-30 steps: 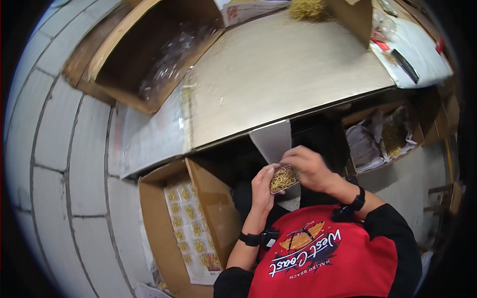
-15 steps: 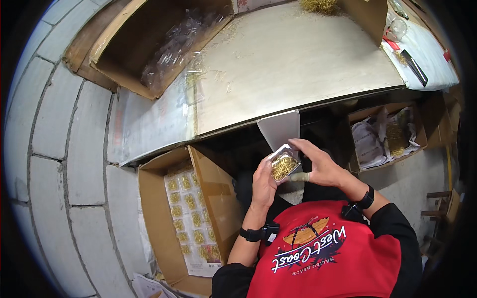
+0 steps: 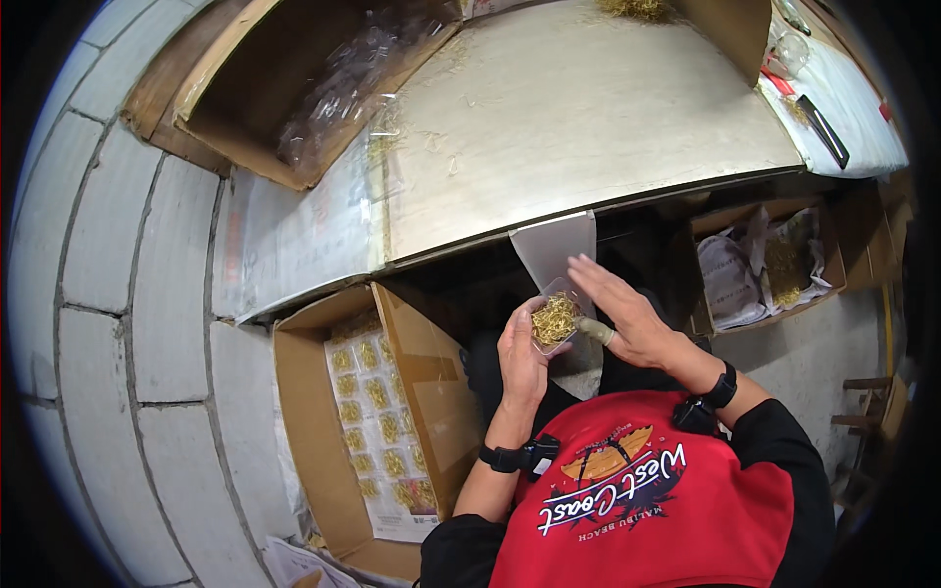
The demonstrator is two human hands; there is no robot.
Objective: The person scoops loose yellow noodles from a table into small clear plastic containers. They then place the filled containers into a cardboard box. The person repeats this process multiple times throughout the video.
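A small clear plastic box [image 3: 551, 345] filled with thin gold wire pieces [image 3: 556, 319] rests in my left hand [image 3: 522, 358], whose fingers curl round its left side and underneath. My right hand [image 3: 635, 323] is at the box's right side, fingers stretched out and together, pointing up and left. Its thumb wears a pale finger cover and reaches to the right edge of the wire pieces; whether it touches them is hard to tell. Below left stands an open cardboard carton [image 3: 304, 441] with rows of similar filled clear boxes [image 3: 376, 394] inside.
A pale worktable [image 3: 588, 98] spans the far side, with scattered gold bits and a gold heap [image 3: 635, 8]. At its left lies a carton [image 3: 230, 127] of clear plastic pieces [image 3: 343, 88]. A black tool [image 3: 823, 130] is at far right. Below, another carton [image 3: 765, 265] holds paper and gold pieces.
My right hand's fingers have lifted off the box and straightened. The left hand still holds the box, now turned so the gold pieces face up more fully, with less glare over them.
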